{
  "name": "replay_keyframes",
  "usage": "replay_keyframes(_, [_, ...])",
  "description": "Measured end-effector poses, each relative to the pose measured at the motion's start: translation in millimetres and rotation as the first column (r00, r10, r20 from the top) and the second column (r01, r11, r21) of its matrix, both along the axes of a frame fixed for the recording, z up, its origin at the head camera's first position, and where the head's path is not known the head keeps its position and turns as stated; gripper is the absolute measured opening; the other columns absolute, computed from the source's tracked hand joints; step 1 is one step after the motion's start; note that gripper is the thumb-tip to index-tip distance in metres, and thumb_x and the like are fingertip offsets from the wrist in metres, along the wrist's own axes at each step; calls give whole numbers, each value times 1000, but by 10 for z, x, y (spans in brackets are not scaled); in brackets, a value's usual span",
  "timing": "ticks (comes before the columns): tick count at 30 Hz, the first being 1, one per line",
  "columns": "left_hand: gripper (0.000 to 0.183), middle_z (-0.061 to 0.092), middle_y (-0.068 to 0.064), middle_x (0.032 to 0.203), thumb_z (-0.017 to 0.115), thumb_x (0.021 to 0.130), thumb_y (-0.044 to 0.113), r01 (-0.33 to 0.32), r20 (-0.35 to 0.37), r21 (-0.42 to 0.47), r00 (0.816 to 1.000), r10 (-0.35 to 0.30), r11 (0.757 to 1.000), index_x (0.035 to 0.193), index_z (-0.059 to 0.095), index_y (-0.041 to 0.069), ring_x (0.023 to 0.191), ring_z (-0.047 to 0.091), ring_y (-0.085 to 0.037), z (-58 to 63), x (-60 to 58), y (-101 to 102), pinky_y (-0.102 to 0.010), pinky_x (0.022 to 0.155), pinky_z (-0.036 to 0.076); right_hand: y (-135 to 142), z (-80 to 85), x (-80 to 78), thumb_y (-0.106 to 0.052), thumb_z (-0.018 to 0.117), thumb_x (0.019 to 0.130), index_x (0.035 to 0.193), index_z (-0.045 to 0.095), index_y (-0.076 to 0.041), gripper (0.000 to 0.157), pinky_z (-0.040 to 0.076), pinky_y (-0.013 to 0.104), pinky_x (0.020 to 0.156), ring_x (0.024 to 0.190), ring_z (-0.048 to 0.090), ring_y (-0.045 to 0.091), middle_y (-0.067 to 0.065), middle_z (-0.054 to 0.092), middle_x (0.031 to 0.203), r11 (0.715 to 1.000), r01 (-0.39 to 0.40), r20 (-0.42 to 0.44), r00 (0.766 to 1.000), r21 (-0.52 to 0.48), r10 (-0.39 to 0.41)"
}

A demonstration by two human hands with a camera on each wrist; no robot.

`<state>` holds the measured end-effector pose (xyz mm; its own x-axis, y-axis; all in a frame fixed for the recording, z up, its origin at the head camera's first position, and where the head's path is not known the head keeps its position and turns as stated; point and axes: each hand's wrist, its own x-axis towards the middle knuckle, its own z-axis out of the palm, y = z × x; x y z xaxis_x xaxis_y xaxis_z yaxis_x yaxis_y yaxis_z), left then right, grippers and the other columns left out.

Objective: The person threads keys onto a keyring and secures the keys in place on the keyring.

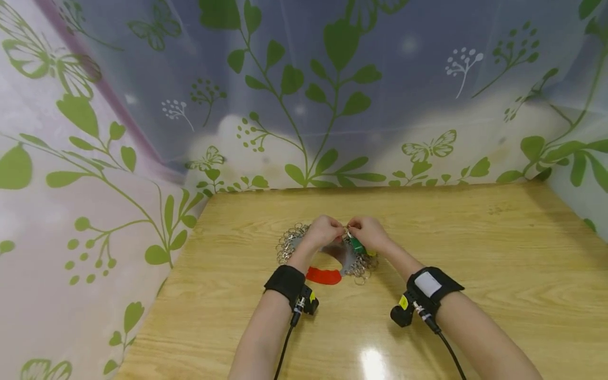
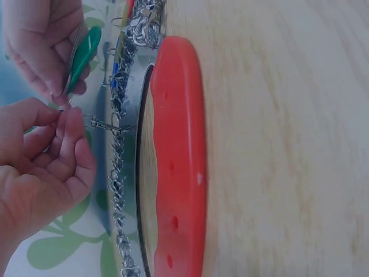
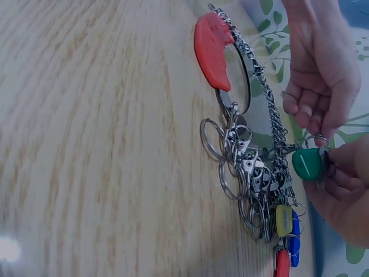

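A large metal hoop (image 1: 349, 257) with a red handle (image 2: 183, 156) lies on the table, lined with many snap clasps and split rings (image 3: 245, 173). Over its far side, my left hand (image 1: 324, 232) pinches a small split ring (image 3: 320, 139) between thumb and index finger. Right beside it my right hand (image 1: 369, 233) grips a green key tag (image 3: 307, 164), with a thin metal piece next to the tag. The fingertips of both hands nearly meet at the small ring. A clasp (image 2: 101, 124) reaches from the hoop toward my left fingertips.
Yellow (image 3: 284, 220), blue (image 3: 295, 239) and red (image 3: 282, 264) key tags hang at the hoop's right side. The wooden table (image 1: 475, 274) extends around it, with a leaf-patterned curtain (image 1: 304, 105) behind. Cabled camera straps sit on both wrists.
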<state>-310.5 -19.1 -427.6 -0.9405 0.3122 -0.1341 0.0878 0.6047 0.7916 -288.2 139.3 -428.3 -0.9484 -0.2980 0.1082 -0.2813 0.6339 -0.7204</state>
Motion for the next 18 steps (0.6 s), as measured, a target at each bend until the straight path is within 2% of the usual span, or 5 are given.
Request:
replay_keyframes(3, [29, 64, -13, 73, 54, 93, 14, 11, -26, -12, 1000, -12, 1000, 78, 70, -4, 56, 46, -14, -10, 16, 16, -25, 58, 36, -19, -21, 0, -6, 54, 92, 99, 63, 5, 16, 47, 37, 67, 78, 58, 26, 16, 64, 90, 999, 35, -50, 998, 6, -34])
replay_keyframes(7, [31, 64, -14, 74, 52, 95, 15, 17, -25, -15, 1000, -17, 1000, 77, 69, -4, 52, 42, -15, 5, 19, -2, -26, 55, 34, -35, -10, -3, -5, 57, 91, 95, 65, 3, 13, 47, 38, 66, 76, 59, 25, 14, 64, 86, 999, 24, -102, 995, 32, -21])
replay_keyframes(11, [30, 65, -11, 75, 52, 95, 15, 20, -6, 9, 1000, -20, 1000, 79, 71, -1, 60, 53, -25, 3, 23, -21, -26, 56, 37, -23, -14, 32, -4, 56, 91, 94, 66, 3, 12, 46, 35, 62, 69, 56, 21, 13, 65, 84, 999, -5, -119, 993, 32, 9])
replay_keyframes(15, [29, 66, -13, 76, 52, 96, 14, 29, -14, 15, 999, -29, 999, 82, 72, -1, 77, 60, -37, 15, 28, -27, -25, 58, 39, -16, -29, 36, -4, 54, 92, 97, 65, 3, 13, 44, 33, 60, 66, 54, 19, 14, 64, 88, 999, -12, -115, 993, 36, 16])
replay_keyframes(18, [30, 65, -13, 74, 51, 96, 13, 28, -21, 17, 999, -28, 999, 81, 71, -3, 75, 60, -38, 33, 41, -23, -24, 55, 37, -20, -42, 23, -4, 54, 93, 97, 65, 2, 13, 43, 32, 60, 64, 53, 18, 14, 65, 89, 999, -11, -120, 993, 53, 17])
